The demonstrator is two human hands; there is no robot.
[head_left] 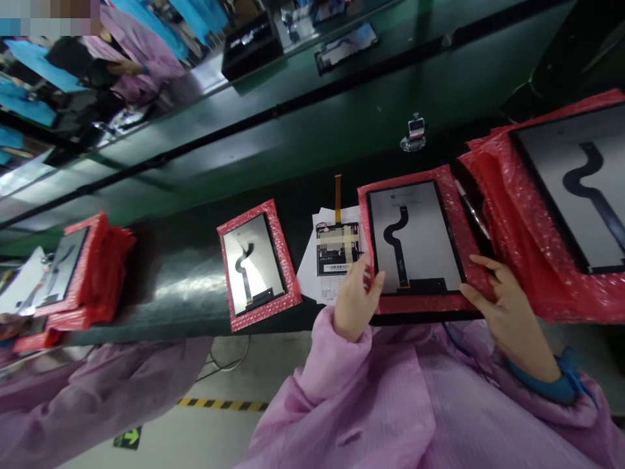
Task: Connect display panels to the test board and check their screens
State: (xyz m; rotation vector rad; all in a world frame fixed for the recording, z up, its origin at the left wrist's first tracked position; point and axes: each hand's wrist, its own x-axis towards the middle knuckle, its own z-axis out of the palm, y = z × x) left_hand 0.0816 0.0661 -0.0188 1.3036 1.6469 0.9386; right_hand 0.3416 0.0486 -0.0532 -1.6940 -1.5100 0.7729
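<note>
In front of me a tablet display panel [424, 238] lies face down on a red bubble-wrap bag [446, 179], its black flex cable curving down the grey back. My left hand [356, 296] pinches the bag's lower left edge, thumb against the panel's corner. My right hand [502, 309] grips the lower right corner between thumb and fingers; its wrist wears a blue band. Left of the bag, a small black circuit assembly [336, 249] with tape strips and an orange ribbon cable rests on white paper sheets [310, 267].
Another panel [256, 264] on red wrap lies to the left. A stack of wrapped panels [581, 189] is at right, beside a pen [471, 208]. A metal holder [414, 133] stands behind. Far left, a co-worker's sleeve [107, 384] reaches by a red stack [97, 280].
</note>
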